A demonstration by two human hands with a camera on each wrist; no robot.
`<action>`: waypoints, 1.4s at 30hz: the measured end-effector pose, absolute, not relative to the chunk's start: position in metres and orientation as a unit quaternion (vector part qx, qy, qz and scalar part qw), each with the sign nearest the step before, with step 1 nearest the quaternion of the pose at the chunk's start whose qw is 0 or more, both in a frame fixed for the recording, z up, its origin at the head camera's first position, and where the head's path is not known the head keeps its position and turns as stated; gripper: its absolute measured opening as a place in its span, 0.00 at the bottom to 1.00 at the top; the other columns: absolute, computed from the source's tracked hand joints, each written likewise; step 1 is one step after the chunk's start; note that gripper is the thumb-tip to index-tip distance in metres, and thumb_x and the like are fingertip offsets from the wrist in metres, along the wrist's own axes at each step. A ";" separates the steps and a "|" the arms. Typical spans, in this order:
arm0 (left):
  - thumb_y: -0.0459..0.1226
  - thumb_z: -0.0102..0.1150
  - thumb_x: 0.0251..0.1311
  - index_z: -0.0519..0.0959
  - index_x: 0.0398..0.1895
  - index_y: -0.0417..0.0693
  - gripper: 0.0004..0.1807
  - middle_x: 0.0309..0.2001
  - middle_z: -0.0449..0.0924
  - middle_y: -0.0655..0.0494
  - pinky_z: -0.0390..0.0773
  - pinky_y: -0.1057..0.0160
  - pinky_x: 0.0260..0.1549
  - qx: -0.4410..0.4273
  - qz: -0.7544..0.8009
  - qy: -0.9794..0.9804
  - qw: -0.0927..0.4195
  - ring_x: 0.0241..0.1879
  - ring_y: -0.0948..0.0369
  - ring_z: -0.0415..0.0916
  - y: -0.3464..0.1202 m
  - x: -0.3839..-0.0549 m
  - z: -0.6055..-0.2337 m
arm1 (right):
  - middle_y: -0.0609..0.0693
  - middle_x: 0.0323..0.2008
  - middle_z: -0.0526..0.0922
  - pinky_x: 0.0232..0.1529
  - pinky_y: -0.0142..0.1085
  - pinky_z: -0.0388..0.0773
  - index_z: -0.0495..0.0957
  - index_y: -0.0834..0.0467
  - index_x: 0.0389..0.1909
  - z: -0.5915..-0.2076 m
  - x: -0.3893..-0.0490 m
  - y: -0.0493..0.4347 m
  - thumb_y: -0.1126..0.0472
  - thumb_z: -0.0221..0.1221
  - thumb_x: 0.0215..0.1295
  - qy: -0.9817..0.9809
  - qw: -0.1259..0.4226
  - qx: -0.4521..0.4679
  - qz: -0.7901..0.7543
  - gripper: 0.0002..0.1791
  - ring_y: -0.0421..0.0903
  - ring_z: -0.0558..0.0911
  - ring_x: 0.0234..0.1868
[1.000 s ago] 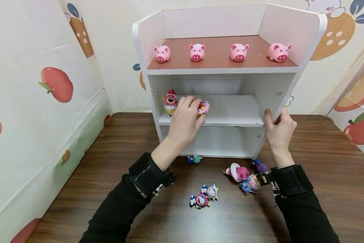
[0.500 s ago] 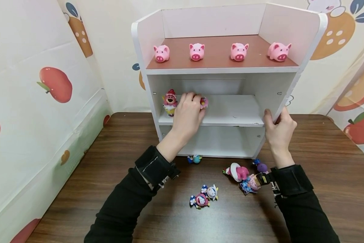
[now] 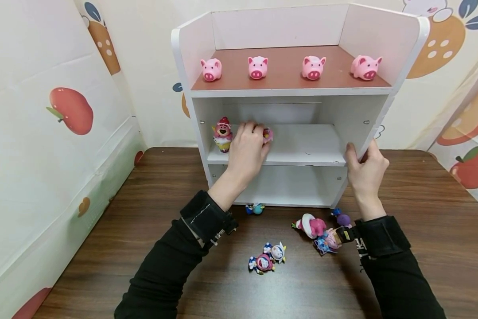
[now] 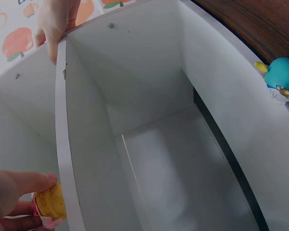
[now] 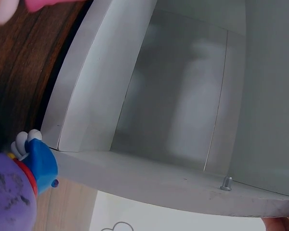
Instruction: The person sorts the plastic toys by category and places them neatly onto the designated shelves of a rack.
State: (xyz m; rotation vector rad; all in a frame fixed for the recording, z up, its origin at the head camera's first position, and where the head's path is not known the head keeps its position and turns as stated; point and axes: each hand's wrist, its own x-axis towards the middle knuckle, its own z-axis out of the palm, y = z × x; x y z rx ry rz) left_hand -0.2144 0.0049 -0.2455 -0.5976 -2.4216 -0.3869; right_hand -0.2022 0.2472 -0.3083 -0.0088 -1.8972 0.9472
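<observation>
On the middle shelf of a white shelf unit [image 3: 298,164], my left hand [image 3: 246,150] holds a small pink and yellow figurine [image 3: 267,135], mostly hidden behind the fingers. In the left wrist view, thumb and fingers pinch that figurine's yellow part [image 4: 51,202] right by the shelf edge. Just left of this hand stands a pink bear figurine [image 3: 223,135] with a red hat. My right hand [image 3: 367,175] grips the unit's right side panel, thumb at its front edge.
Several pink toy pigs [image 3: 258,67] stand along the top shelf. On the wooden table [image 3: 207,283] lie a teal figurine [image 3: 255,209], two small figures [image 3: 262,263], a pink figurine [image 3: 311,225], a blue-and-pink one [image 3: 327,241] and a purple one [image 3: 343,219].
My left hand has shifted slightly right and farther into the middle shelf, and its figurine is now more covered by the fingers. The right hand keeps its place.
</observation>
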 end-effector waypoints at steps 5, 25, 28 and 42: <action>0.40 0.60 0.52 0.77 0.43 0.38 0.18 0.42 0.74 0.47 0.73 0.62 0.42 -0.228 -0.147 -0.913 0.306 0.44 0.55 0.69 0.007 -0.215 -0.246 | 0.61 0.37 0.80 0.23 0.13 0.61 0.74 0.67 0.44 -0.308 -0.202 0.247 0.63 0.53 0.55 -0.779 0.491 -0.003 0.390 0.16 0.19 0.67 0.23; 0.47 0.60 0.51 0.70 0.53 0.38 0.29 0.48 0.72 0.47 0.68 0.62 0.48 -0.220 -0.190 -0.896 0.337 0.49 0.53 0.67 0.001 -0.212 -0.255 | 0.61 0.35 0.81 0.21 0.14 0.61 0.74 0.67 0.43 -0.306 -0.203 0.247 0.63 0.53 0.55 -0.777 0.492 0.001 0.392 0.16 0.20 0.67 0.21; 0.46 0.60 0.52 0.72 0.50 0.38 0.26 0.46 0.72 0.47 0.68 0.63 0.48 -0.229 -0.219 -0.875 0.366 0.47 0.54 0.67 -0.002 -0.208 -0.259 | 0.62 0.34 0.81 0.20 0.14 0.61 0.75 0.67 0.43 -0.306 -0.203 0.247 0.63 0.54 0.55 -0.776 0.495 0.001 0.390 0.16 0.21 0.66 0.20; 0.30 0.56 0.52 0.74 0.41 0.33 0.13 0.44 0.73 0.44 0.66 0.59 0.48 -0.279 -0.375 -0.695 0.547 0.46 0.51 0.67 -0.032 -0.198 -0.269 | 0.62 0.35 0.81 0.20 0.14 0.60 0.74 0.67 0.44 -0.309 -0.202 0.247 0.63 0.53 0.56 -0.779 0.493 0.001 0.388 0.16 0.21 0.66 0.20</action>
